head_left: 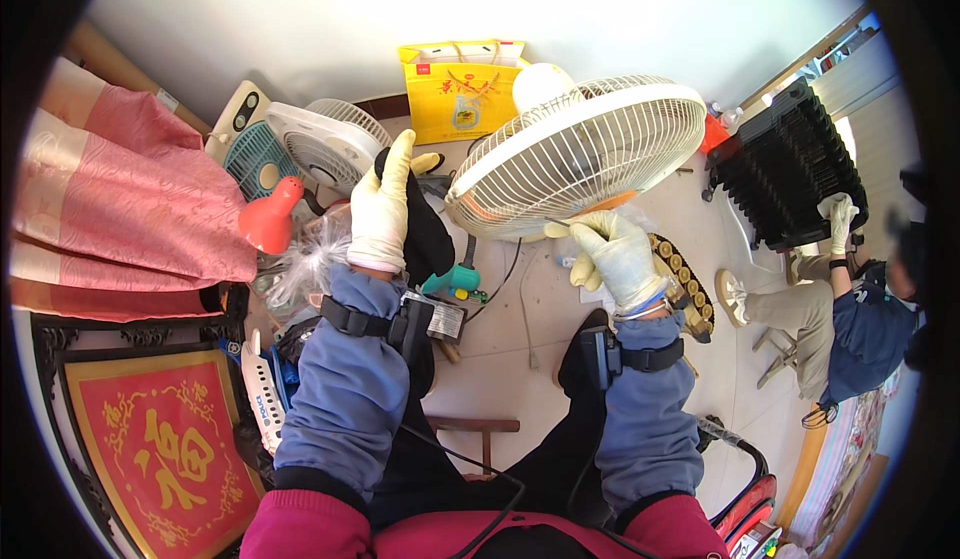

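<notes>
A white pedestal fan's wire cage (pixel 580 154) fills the upper middle, with an orange patch on its lower rim. My left hand (pixel 380 209), in a cream glove, grips a black cloth (pixel 428 244) left of the fan. My right hand (pixel 610 259), also gloved, is closed at the fan's lower edge on a thin dark object (pixel 560 223) that I cannot make out. Below the fan lie a teal hairdryer-like object (pixel 460 278) and a loose cable (pixel 527 319).
Box fans (pixel 315 149), a red lamp (pixel 268 221) and pink curtain (pixel 120 199) stand left, above a red framed panel (pixel 155 444). A yellow bag (pixel 450 79) leans on the wall. At right, a co-worker (pixel 850 329) has a gloved hand on a black radiator (pixel 780 159). A tracked toy (pixel 685 289) lies nearby.
</notes>
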Demonstrator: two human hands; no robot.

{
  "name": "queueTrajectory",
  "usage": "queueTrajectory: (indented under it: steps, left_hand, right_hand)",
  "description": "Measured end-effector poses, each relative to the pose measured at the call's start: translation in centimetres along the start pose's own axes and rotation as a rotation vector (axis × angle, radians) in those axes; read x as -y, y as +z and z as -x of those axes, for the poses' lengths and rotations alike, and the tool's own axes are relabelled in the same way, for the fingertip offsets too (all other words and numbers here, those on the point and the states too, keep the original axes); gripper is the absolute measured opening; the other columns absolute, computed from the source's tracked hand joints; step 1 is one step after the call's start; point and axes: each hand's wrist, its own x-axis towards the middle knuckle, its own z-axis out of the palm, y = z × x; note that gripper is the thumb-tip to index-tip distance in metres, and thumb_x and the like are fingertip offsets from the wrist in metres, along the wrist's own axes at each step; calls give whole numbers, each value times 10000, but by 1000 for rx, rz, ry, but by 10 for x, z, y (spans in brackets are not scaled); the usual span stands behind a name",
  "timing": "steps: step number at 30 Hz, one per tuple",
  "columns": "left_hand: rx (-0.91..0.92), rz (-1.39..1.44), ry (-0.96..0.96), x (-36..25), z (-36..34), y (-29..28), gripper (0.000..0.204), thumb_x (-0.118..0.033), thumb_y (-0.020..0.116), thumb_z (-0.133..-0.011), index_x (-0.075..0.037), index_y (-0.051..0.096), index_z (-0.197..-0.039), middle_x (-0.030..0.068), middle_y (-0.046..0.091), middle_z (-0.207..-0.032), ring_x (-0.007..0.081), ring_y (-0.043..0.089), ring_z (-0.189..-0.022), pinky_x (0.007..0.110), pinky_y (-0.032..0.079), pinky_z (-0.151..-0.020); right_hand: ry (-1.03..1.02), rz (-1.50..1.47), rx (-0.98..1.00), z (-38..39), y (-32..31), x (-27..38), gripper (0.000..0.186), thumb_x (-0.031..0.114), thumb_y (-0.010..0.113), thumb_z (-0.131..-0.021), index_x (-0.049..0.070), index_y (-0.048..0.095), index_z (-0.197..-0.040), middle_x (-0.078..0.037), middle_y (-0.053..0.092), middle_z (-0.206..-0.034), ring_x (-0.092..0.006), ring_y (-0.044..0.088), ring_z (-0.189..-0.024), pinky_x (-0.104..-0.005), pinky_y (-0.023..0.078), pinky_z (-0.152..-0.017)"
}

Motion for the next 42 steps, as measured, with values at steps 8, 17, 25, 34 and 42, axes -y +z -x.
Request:
queueTrajectory:
  steps: [8, 17, 25, 34, 42]
  left_hand:
    - [-7, -68, 120, -3, 5, 1, 564, -522, 513, -1044, -56, 646, -1332, 134, 750, -900, 118, 562, -532, 257, 473, -518]
    - [318, -95, 229, -23, 67, 24, 683, -516, 355, -1092, 70, 687, -1205, 33, 580, -558, 112, 516, -471, 237, 417, -483]
    - [729, -231, -407, -16, 83, 38, 513, -416, 486, -1073, 3, 631, -1333, 114, 756, -845, 100, 603, -539, 227, 479, -504]
    - [687, -228, -461, -14, 87, 39, 260, -234, 676, -995, 8, 738, -1066, 16, 680, -805, 91, 579, -560, 239, 496, -516]
    - [875, -202, -509, -1, 73, 22, 162, -155, 735, -941, 2, 744, -982, -1, 683, -827, 79, 619, -772, 262, 520, -717]
  right_hand:
    - [-15, -115, 20, -1, 2, 0, 197, 155, 604, -998, -26, 671, -1040, -90, 775, -1062, -78, 610, -498, -201, 460, -416]
    - [-99, -232, 10, 7, -3, 11, 291, 202, 546, -1042, -4, 719, -1150, -39, 643, -594, -84, 552, -434, -185, 410, -404]
    - [-398, -454, 68, 6, 12, 8, 320, 129, 490, -1072, 16, 609, -1347, -89, 745, -904, -100, 676, -692, -230, 561, -675]
    - [-686, -70, 97, 17, 36, 4, 406, 107, 516, -1041, 28, 547, -1438, -86, 622, -1411, -165, 658, -1186, -355, 361, -1138]
    - [-880, 175, -23, 23, 54, 3, 456, 201, 538, -1016, 218, 555, -1471, -42, 728, -1226, -203, 597, -1250, -480, 179, -1218]
